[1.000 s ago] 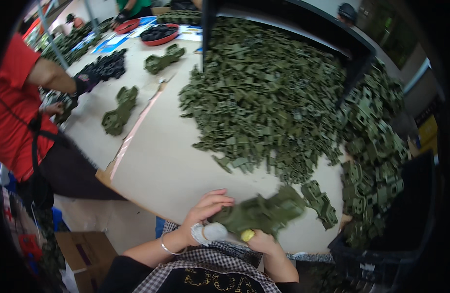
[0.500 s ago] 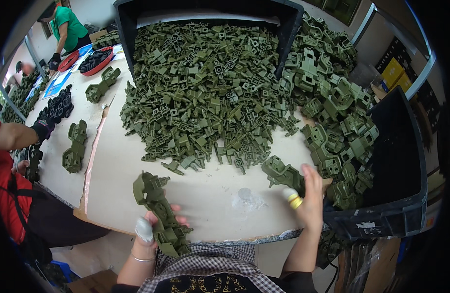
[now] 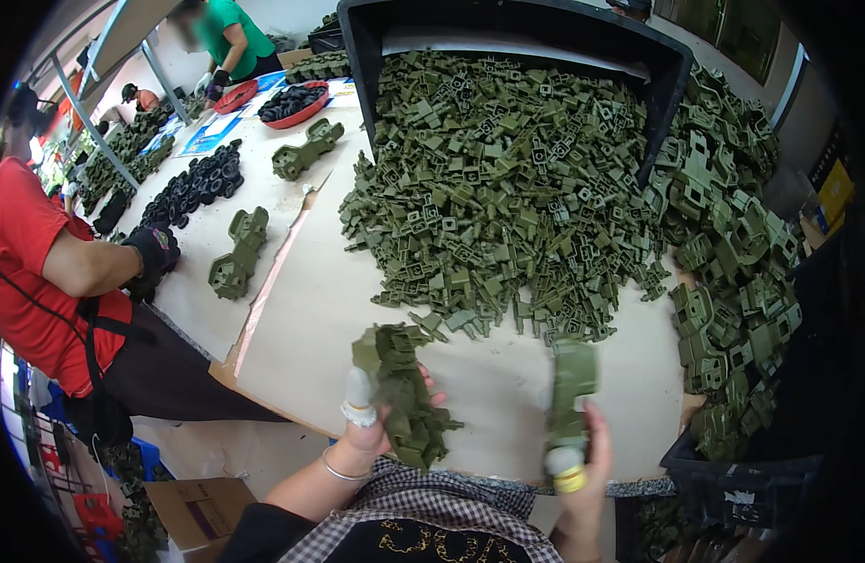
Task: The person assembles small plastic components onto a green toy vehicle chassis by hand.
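My left hand point(image 3: 364, 433), thumb wrapped in white, is closed around a dark green plastic toy vehicle body point(image 3: 409, 399) above the table's near edge. Another green toy vehicle body point(image 3: 574, 380), smeared by motion, stands roughly upright in my right hand point(image 3: 590, 460), which has a yellow band around its thumb. The two bodies are apart. Beyond my hands lies a big heap of small green plastic parts point(image 3: 507, 197), spilling out of a tipped black bin point(image 3: 672, 89).
More green vehicle bodies point(image 3: 733, 244) are piled at the right, beside a black crate point(image 3: 733, 479). Two single bodies point(image 3: 240, 253) lie on the left table. A co-worker in red point(image 3: 38, 235) handles black wheels point(image 3: 193, 183); farther off are a green-shirted person point(image 3: 240, 38) and red baskets point(image 3: 291, 105).
The view has swung left, so the scene sits farther right. My right hand has picked up a vehicle body that lay on the table. My left hand keeps its hold.
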`<state>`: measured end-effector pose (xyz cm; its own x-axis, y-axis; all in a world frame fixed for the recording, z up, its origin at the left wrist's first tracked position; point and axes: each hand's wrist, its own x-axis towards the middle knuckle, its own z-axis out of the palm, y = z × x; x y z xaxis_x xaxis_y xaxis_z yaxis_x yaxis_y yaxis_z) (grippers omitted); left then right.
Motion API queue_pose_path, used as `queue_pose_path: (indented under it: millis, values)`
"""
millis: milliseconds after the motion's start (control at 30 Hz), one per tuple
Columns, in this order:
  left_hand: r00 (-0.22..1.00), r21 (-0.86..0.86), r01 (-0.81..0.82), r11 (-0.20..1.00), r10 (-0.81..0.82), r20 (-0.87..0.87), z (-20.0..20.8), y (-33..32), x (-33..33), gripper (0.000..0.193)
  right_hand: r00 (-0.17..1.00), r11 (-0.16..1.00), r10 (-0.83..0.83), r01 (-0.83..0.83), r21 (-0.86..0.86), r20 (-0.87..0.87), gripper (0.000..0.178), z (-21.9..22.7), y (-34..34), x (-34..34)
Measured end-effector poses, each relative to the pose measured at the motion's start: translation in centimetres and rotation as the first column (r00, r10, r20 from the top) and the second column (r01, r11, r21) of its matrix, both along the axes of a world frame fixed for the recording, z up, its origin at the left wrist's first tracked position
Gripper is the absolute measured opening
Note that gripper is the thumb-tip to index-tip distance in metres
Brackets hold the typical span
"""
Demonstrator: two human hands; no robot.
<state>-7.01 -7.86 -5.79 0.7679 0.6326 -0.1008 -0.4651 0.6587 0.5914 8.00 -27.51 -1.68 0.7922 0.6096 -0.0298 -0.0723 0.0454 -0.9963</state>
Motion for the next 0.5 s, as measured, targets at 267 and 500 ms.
queue_pose_path:
  millis: [267,500]
  values:
    - [0.998,0.286,-0.024,0.958,0.038,-0.043,2.8,-1.7,0.7,0.076,0.603,0.947,0.317,-0.243,-0.210,0.732,0.083,-0.2,5.7,-3.4]
    - [0.965,0.490,0.110,0.865,0.024,-0.260,1.6,-1.4,-0.6,0.066,0.545,0.898,0.404,-0.387,-0.207,0.735,0.089,-1.0,5.8,-3.9]
